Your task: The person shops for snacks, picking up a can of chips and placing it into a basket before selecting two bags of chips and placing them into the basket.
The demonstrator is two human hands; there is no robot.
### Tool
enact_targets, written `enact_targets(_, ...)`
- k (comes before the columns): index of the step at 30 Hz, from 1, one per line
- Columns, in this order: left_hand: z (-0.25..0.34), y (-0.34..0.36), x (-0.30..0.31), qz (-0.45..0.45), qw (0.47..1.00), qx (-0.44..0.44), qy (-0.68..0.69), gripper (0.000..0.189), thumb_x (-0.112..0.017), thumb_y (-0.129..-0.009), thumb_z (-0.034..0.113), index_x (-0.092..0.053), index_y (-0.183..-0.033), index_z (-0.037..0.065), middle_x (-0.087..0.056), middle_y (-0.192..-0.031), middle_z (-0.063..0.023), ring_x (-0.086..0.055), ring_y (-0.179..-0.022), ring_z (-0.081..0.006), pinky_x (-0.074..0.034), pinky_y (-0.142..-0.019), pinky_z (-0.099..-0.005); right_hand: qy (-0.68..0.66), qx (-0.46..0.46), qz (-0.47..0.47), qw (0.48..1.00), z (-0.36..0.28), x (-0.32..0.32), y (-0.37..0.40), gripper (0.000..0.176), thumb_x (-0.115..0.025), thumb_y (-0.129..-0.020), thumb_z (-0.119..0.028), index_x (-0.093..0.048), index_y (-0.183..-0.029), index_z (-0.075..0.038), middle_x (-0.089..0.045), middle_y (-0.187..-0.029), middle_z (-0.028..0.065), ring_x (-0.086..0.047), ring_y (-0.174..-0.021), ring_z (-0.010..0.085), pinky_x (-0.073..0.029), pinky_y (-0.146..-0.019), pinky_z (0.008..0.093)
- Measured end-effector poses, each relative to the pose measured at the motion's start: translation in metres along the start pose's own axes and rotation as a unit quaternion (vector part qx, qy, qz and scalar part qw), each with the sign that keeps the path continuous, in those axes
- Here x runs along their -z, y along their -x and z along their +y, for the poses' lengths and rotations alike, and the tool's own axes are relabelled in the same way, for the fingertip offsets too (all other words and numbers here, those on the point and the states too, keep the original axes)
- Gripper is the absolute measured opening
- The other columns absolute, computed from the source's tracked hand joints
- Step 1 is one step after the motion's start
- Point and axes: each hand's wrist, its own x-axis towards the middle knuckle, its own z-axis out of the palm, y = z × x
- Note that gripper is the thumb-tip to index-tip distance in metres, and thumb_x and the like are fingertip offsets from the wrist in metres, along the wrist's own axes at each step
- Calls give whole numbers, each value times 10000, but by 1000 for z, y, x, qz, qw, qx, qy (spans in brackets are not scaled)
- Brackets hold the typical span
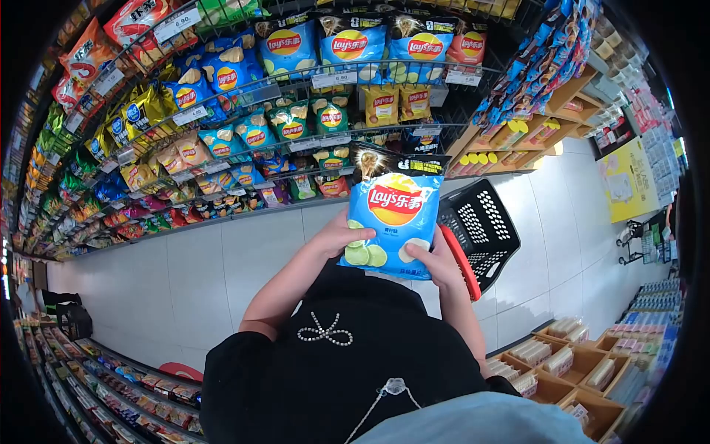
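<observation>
The blue chip bag (394,222) is held up in the middle of the scene, its printed front facing the wearer and its dark top end pointing toward the far shelves. The left hand (345,235) pinches its left edge, thumb laid on the front near the lime slices; the right hand (439,260) pinches the lower right edge, thumb over the pale chip print. The fingers behind the bag are hidden. Just right of the bag is a black basket (474,213) with perforated walls and a red handle (460,260) near the right hand; whether it hangs from the arm or stands on the floor, I cannot tell. Nearer lies the wearer's black shirt (285,370) with a beaded bow (325,331). Pale tiled floor (214,277) spreads to both sides. On the far side, a wire rack (285,90) carries rows of chip bags, including similar blue ones (353,46) along an upper row, above a price tag (335,79). Far right, wooden shelves hold yellow-lidded tubs (477,159); near right, wooden bins (575,377) hold packets. Near left, another shelf (140,379) is lined with small packages.
</observation>
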Motion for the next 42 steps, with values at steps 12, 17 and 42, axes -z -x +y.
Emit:
enact_targets(12,29,-42,13,26,997,-2,-72,588,-697,-692,29,-389,-1193,24,-525,-1119,-79,-512,-1015,-164,-424,-872,-322,56,-19,-21,998,6,18,-30,515,-623,-796,-163,-365,-1197,32,-530,-1074,81,-515,-957,129,-420,-825,258)
enact_targets(17,64,-68,9,-8,992,-51,-119,592,-705,-664,14,-402,-1173,18,-532,-1094,-71,-519,-999,-155,-428,-856,-304,116,-47,-26,992,-11,25,-55,501,-582,-825,-259,-394,-1193,24,-536,-1070,82,-521,-928,139,-441,-768,258)
enact_targets(42,148,-63,107,39,926,-163,-338,623,-768,-620,113,-429,-1130,1,-569,-1045,-114,-558,-957,-181,-440,-836,-309,418,227,81,876,-75,-44,-127,637,-652,-742,-287,-369,-1241,-10,-479,-1148,195,-510,-1014,288,-404,-857,354)
